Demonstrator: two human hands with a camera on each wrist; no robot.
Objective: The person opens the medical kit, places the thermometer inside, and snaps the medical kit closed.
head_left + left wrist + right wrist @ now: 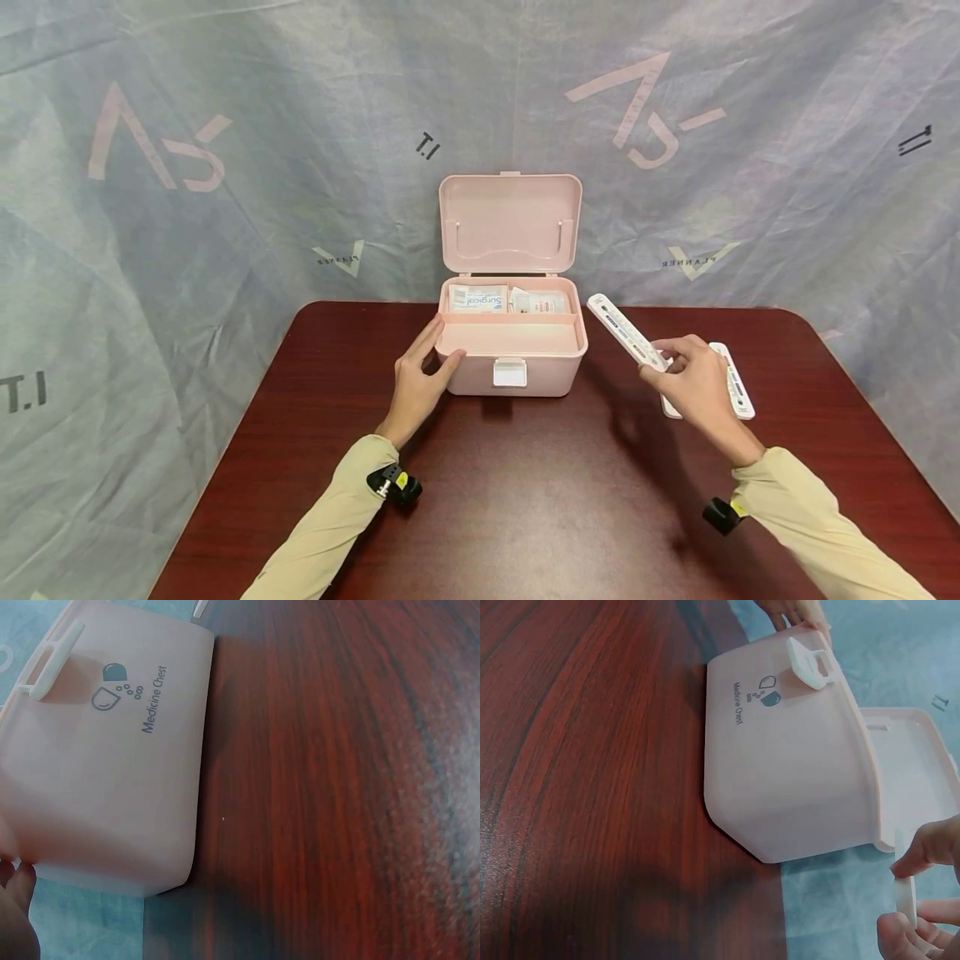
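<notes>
A pale pink medicine box (543, 377) stands on the table with its lid raised. My left hand (418, 379) touches the box's front left corner, thumb at the front and fingers along the left side. Over to the right, my right hand (693, 375) pinches a long white thermometer (626, 332) with a printed scale, held tilted in the air beside the box. In the right wrist view the thermometer (905, 889) shows edge-on between thumb and fingers. Another white thermometer (738, 387) lies on the table behind that hand, and a further white end (670, 408) shows below it.
The box's tray has a wide front compartment (510, 337) and two rear ones. A packet marked Surgical (477, 298) lies rear left, and other white packets (540, 302) rear right. A dark red wooden table (510, 500) supports everything, with a grey printed cloth (300, 125) behind.
</notes>
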